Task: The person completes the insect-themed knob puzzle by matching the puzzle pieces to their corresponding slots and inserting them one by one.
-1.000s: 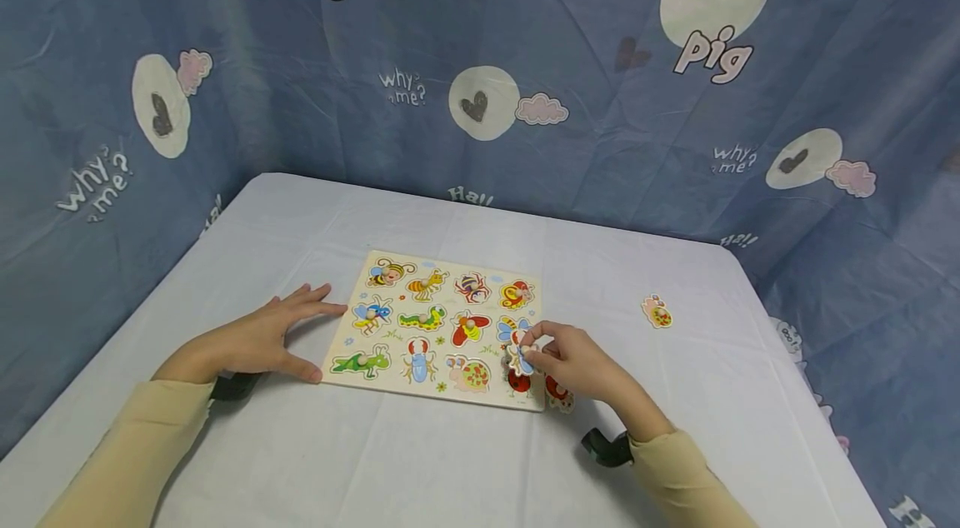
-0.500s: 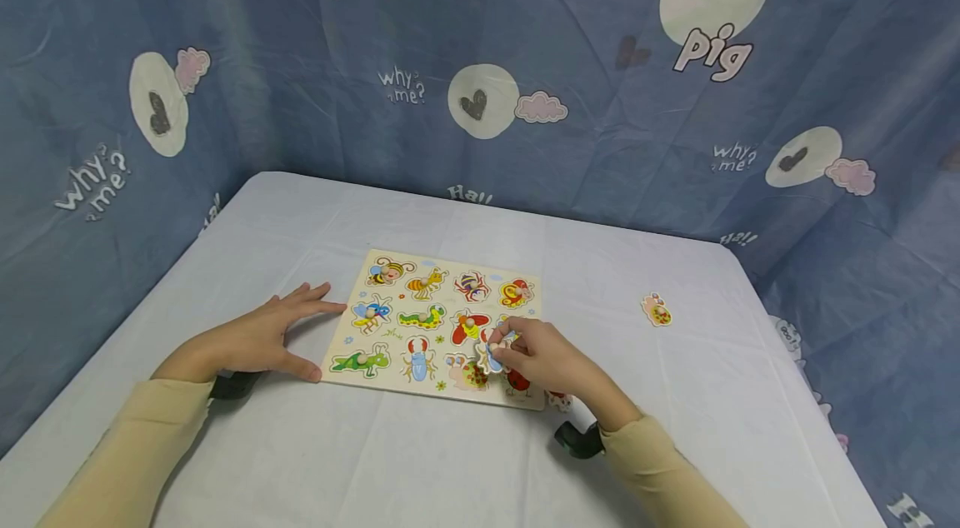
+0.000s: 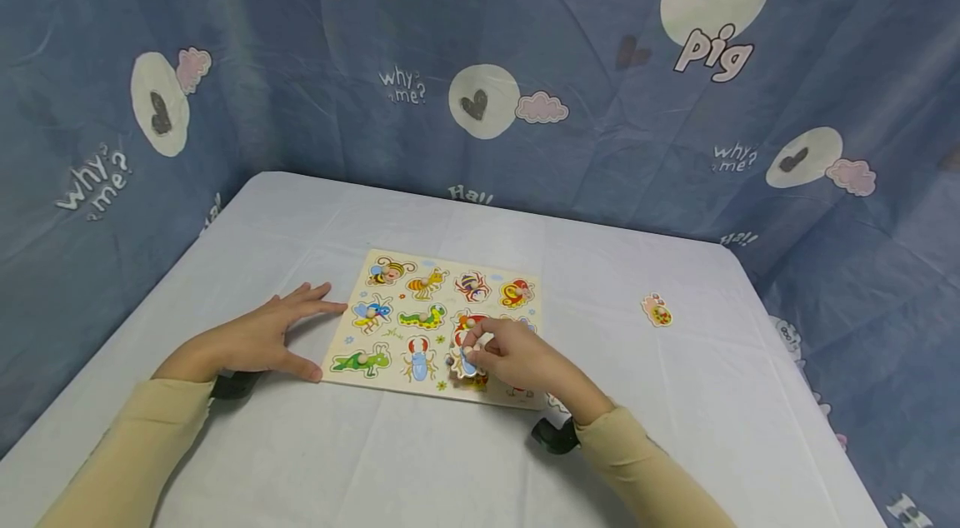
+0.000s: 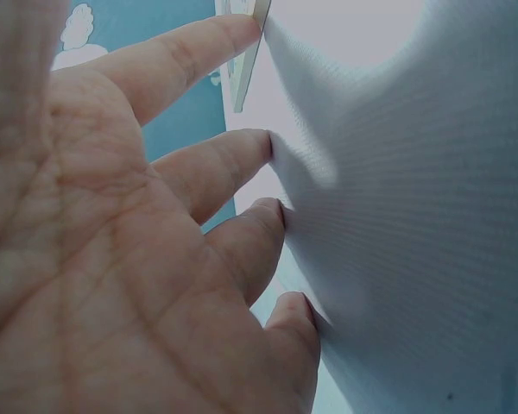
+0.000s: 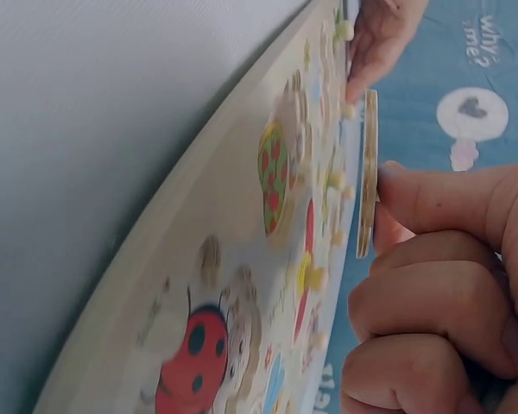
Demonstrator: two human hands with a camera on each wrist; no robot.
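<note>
A wooden peg puzzle board (image 3: 390, 382) with insect pictures lies on the white table. My right hand (image 3: 521, 357) pinches a stag beetle puzzle piece (image 3: 462, 362) by its knob, above the board's lower row; in the right wrist view the piece (image 5: 369, 172) is edge-on and apart from the board. To its left is the printed beetle recess (image 3: 418, 360). My left hand (image 3: 262, 335) rests on the table with fingers spread, its thumb and index finger at the board's left edge. The snail recess is partly covered by the held piece.
A snail puzzle piece (image 3: 657, 311) lies on the table right of the board. Another piece (image 3: 557, 403) by the board's lower right corner is mostly hidden under my right wrist. A patterned blue curtain (image 3: 600, 161) hangs behind the table.
My right hand has moved left over the board with the beetle piece, from near the ladybug recess to above the snail recess. My left hand has stayed put.
</note>
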